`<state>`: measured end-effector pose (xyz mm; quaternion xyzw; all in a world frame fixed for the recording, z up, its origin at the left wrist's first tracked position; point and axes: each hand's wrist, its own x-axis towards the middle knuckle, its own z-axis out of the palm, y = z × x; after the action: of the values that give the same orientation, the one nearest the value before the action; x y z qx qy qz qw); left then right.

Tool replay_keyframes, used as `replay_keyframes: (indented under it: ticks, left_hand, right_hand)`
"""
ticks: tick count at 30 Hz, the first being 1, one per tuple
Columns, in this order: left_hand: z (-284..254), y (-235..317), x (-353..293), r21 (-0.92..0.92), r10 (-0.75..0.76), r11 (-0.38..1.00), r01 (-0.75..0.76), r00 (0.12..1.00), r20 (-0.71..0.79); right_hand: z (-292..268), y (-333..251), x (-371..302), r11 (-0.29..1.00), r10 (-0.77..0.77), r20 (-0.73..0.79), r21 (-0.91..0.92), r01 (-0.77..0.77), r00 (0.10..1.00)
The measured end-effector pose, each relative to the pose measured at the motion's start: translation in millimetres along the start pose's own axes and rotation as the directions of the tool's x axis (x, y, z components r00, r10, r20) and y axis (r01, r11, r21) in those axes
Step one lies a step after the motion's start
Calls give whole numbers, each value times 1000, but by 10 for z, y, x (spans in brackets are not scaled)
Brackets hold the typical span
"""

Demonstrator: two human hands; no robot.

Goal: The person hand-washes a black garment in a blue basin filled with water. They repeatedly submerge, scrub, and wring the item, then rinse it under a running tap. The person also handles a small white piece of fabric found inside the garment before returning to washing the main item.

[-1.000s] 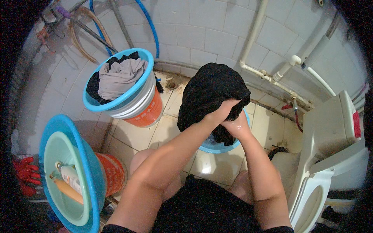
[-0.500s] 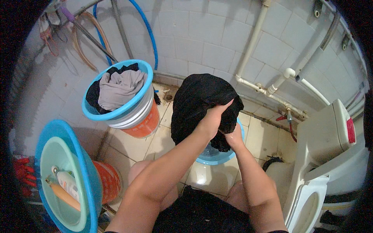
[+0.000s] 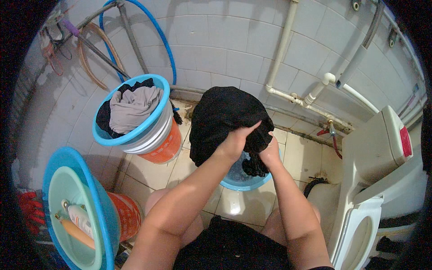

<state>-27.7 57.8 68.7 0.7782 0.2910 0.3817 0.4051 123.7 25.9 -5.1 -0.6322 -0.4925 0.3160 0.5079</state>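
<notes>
A bunched black cloth, seemingly a garment, hangs between my hands over a light blue basin on the floor. My left hand is closed on the cloth's near side, thumb stretched along it. Closed round its right side is my right hand, with a twisted end of cloth dangling below into the basin's opening. Liquid shows in the basin, though the cloth covers much of it. I cannot tell whether the dangling end touches the liquid. Most fingers are hidden behind the fabric.
Left, a blue basin with grey and black clothes sits on a bucket. Nearer, a tilted blue basin holds a pale green basin with a bottle. A toilet stands right; pipes run along the tiled wall.
The black cloth and both hands have shifted slightly left relative to the floor basin. More of the basin's inside shows now, and the cloth's lower end hangs more separately below my right hand.
</notes>
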Motion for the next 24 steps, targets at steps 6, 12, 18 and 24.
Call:
replay_keyframes:
  ticks: [6, 12, 18, 24]
  left_hand:
    - [-83, 120, 203, -934, -483, 329, 138, 875, -41]
    - [-55, 227, 263, -960, -478, 279, 37, 872, -105]
    - [-162, 220, 201, -974, -377, 188, 122, 925, 43]
    - [-53, 55, 146, -938, -370, 291, 189, 926, 72]
  right_hand:
    - [-179, -15, -34, 788, -173, 219, -555, 268, 960]
    - [-320, 404, 18, 980, 171, 39, 99, -174, 985]
    - [-294, 23, -9, 586, 224, 179, 761, -279, 958]
    - [-201, -245, 3, 379, 380, 192, 860, -342, 905]
